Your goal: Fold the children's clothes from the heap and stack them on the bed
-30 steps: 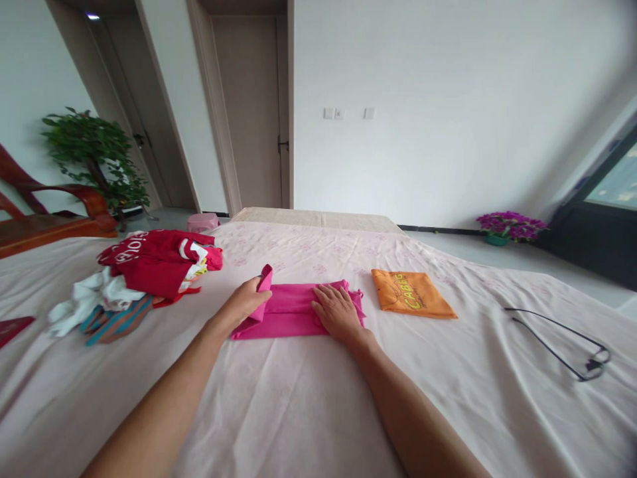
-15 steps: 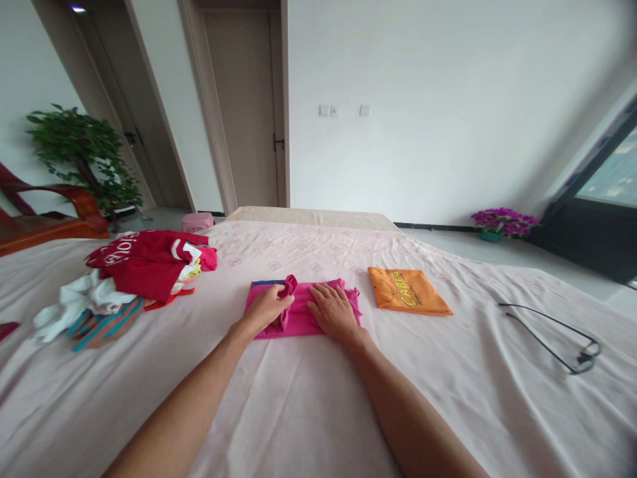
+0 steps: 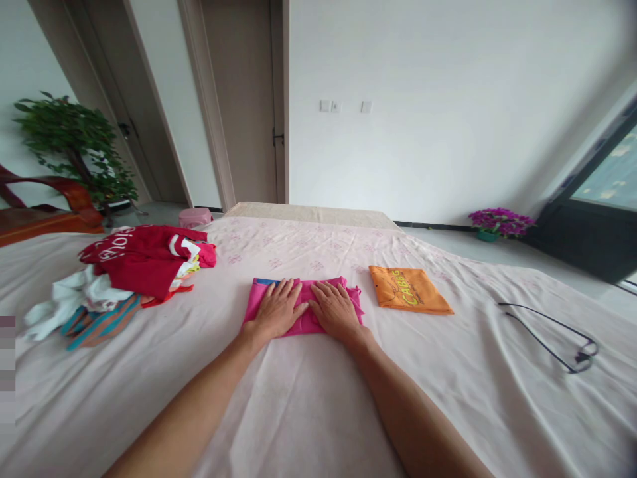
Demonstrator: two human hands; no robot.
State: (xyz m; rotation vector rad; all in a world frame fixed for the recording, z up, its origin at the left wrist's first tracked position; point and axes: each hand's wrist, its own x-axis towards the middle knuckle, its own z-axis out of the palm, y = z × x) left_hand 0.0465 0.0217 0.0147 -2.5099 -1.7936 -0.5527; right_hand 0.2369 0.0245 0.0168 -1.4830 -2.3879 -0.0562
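Pink cloth: a folded rectangle point(image 3: 305, 324) lying flat on the pale sheet point(image 3: 308, 398), in the middle, straight ahead of the person.
Long axis: left to right across the view; the short ends point to the two sides, the right one uneven and ruffled.
Blue patch: a strip point(image 3: 265, 282) showing at the cloth's far left corner.
Left hand: palm down point(image 3: 275, 311) on the cloth's left half, fingers spread a little, gripping nothing.
Right hand: palm down point(image 3: 336, 311) on the right half, fingers likewise slightly apart and pointing away from the person.
In the way: both hands cover much of the cloth; only its edges and a band between them show.
Orange cloth: folded flat point(image 3: 432, 299), just to the right of the pink one.
Glasses: black-framed point(image 3: 572, 342), farther right, arms unfolded and pointing left.
Heap: loose clothes well to the left, with a red shirt point(image 3: 144, 265) on top, white cloth point(image 3: 99, 287) and a striped piece point(image 3: 107, 322) beside it.
Writing: yellow letters on the orange cloth, roughly "CABBG"; white letters on the red shirt, partly lost in folds.
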